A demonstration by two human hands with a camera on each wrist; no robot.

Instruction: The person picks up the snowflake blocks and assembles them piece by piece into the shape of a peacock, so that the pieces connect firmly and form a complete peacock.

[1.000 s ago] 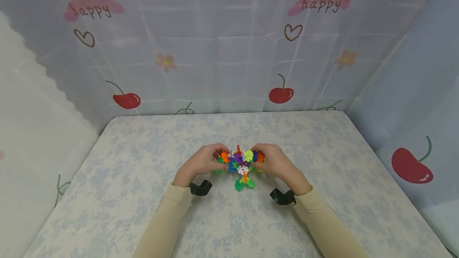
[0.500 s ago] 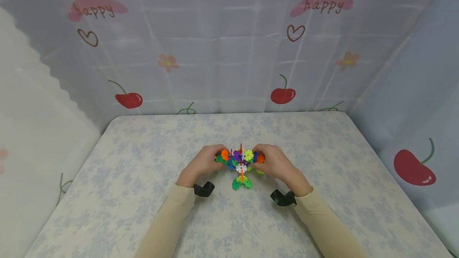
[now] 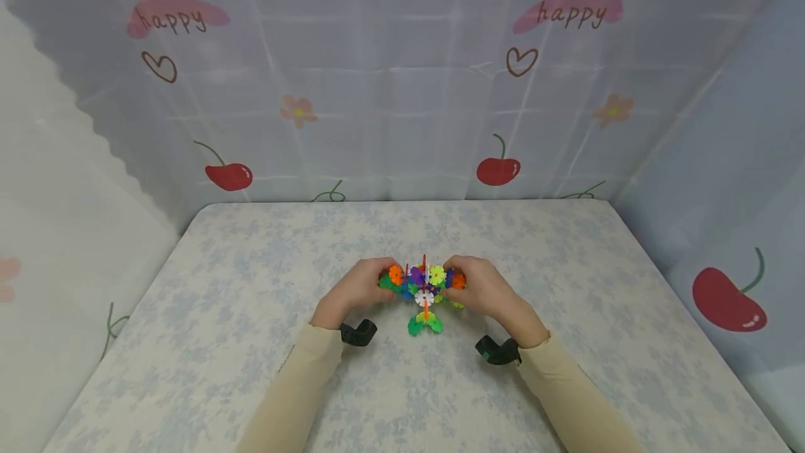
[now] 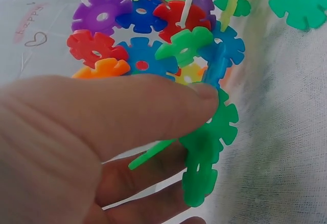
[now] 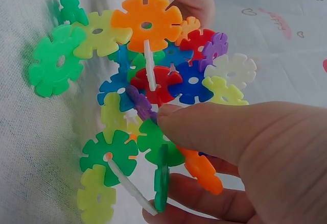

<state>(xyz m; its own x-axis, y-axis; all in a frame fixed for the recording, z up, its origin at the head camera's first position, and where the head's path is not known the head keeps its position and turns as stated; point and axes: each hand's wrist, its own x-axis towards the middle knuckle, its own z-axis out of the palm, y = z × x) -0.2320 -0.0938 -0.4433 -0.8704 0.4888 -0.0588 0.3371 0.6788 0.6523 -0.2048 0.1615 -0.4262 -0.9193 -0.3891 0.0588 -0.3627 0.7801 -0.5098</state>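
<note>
Between the hands stands a model of interlocking plastic snowflake discs in many colours. A leg of it ending in green discs points toward the person, below a white disc. My left hand pinches green discs at the model's left end, thumb in front and fingers behind. At the right end my right hand pinches it too. In the right wrist view that thumb lies on a green disc, with fingers behind an orange disc. The fingers hide part of both ends.
The table has a pale blue floral cover. White curtains with cherries and hearts hang behind it and at the sides. A black wrist camera sits under the left wrist, another black camera under the right.
The model has turned slightly, its near leg swinging a little left. More green discs show at the left hand, which has shifted slightly. The right hand keeps its hold. The head view has shifted slightly.
</note>
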